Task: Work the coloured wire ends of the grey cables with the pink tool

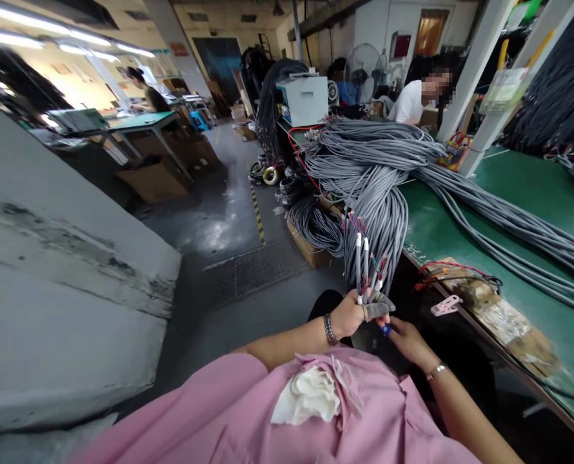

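Observation:
My left hand [347,316], with a watch on its wrist, is closed round several grey cables [358,261]. Their ends point up and away from me, with white sleeves and thin coloured wires fanning out. A grey wrap or strip [378,310] lies across the fingers of that hand. Just to the right and lower, my right hand [411,343] is closed in a pinch near the cables. Something small and blue [386,330] shows at its fingertips; whether it is held or worn, I cannot tell. Beyond the hands, a thick bundle of grey cables [381,206] hangs over the table edge.
The green table [524,206] on the right carries long grey cables, a taped wooden block [504,316] and a pink clip [446,305]. Below the bundle stands a cardboard box [311,248]. A white cabinet [122,270] rises on the left. A person [415,100] sits across the table.

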